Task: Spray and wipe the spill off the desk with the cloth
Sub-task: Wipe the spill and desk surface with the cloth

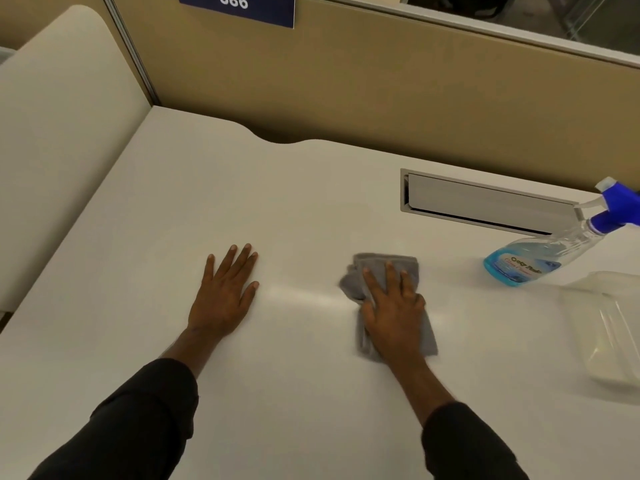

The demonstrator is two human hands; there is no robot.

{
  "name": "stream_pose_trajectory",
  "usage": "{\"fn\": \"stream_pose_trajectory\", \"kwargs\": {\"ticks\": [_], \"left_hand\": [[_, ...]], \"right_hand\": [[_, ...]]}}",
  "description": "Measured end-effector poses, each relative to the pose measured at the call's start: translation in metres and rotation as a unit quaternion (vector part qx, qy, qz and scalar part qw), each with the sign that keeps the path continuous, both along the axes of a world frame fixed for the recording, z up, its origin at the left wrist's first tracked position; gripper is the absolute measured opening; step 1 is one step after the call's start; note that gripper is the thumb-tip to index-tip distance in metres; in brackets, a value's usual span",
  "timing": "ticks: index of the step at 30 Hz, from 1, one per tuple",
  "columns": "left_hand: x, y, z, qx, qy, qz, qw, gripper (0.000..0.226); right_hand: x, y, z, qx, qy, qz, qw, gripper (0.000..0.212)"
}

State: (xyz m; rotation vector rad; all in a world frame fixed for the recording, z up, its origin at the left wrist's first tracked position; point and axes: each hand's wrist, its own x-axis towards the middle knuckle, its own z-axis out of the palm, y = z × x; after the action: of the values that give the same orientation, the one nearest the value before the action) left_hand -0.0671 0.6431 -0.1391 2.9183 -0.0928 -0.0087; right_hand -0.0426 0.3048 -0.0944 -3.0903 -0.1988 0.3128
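A grey cloth (377,268) lies crumpled on the white desk (311,209), right of centre. My right hand (393,308) presses flat on top of it, fingers spread, covering its middle. My left hand (227,292) rests palm down on the bare desk to the left, fingers apart, holding nothing. A clear spray bottle (540,252) with blue liquid and a blue trigger head stands at the right, apart from both hands. A faint shiny streak runs across the desk between my hands. I cannot make out a distinct spill.
A clear plastic container (609,327) sits at the right edge, near the bottle. A recessed cable flap (485,202) lies in the desk behind the cloth. A tan partition wall (346,91) with a blue number sign closes the back; a side panel stands at the left.
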Motion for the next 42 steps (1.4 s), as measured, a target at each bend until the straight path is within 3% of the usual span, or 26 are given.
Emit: {"fn": "stream_pose_trajectory", "kwargs": {"ticks": [3, 8, 13, 16, 18, 22, 25, 29, 33, 36, 39, 42], "left_hand": [[0.000, -0.001, 0.000, 0.001, -0.001, 0.001, 1.000, 0.060], [0.000, -0.002, 0.002, 0.001, -0.003, 0.003, 1.000, 0.060], [0.000, -0.001, 0.001, -0.002, 0.000, 0.002, 1.000, 0.061], [0.000, -0.002, 0.000, 0.001, -0.001, 0.003, 1.000, 0.061], [-0.001, -0.002, 0.000, -0.004, -0.005, 0.001, 1.000, 0.060], [0.000, -0.002, -0.001, -0.005, -0.005, 0.001, 1.000, 0.059], [0.000, -0.002, -0.003, -0.005, -0.003, 0.002, 1.000, 0.059], [0.001, -0.002, -0.002, -0.002, -0.004, 0.002, 1.000, 0.060], [0.000, -0.002, -0.001, 0.001, 0.002, 0.003, 1.000, 0.060], [-0.001, -0.002, 0.000, -0.001, 0.004, 0.003, 1.000, 0.060], [-0.002, -0.002, 0.000, -0.003, 0.000, 0.003, 1.000, 0.060], [-0.001, -0.002, -0.002, -0.006, -0.004, 0.003, 1.000, 0.060]], "right_hand": [[-0.011, 0.049, -0.001, 0.037, 0.023, 0.061, 0.997, 0.068], [-0.111, 0.104, -0.016, 0.085, 0.043, 0.252, 0.963, 0.078], [-0.176, 0.056, -0.028, 0.081, 0.042, 0.392, 0.915, 0.093], [-0.155, 0.004, -0.028, 0.069, 0.010, 0.451, 0.890, 0.075], [-0.120, -0.019, -0.022, 0.058, 0.000, 0.411, 0.910, 0.071], [-0.052, -0.015, -0.005, 0.061, 0.001, 0.186, 0.981, 0.070], [-0.036, 0.018, 0.000, 0.059, 0.015, 0.107, 0.992, 0.067], [-0.067, 0.069, -0.008, 0.081, 0.047, 0.192, 0.977, 0.074], [-0.142, 0.090, -0.026, 0.106, 0.052, 0.385, 0.915, 0.083], [-0.170, 0.063, -0.034, 0.099, 0.037, 0.465, 0.879, 0.082], [-0.157, 0.018, -0.032, 0.083, 0.012, 0.484, 0.871, 0.074], [-0.109, -0.026, -0.025, 0.080, 0.000, 0.433, 0.898, 0.074]]}}
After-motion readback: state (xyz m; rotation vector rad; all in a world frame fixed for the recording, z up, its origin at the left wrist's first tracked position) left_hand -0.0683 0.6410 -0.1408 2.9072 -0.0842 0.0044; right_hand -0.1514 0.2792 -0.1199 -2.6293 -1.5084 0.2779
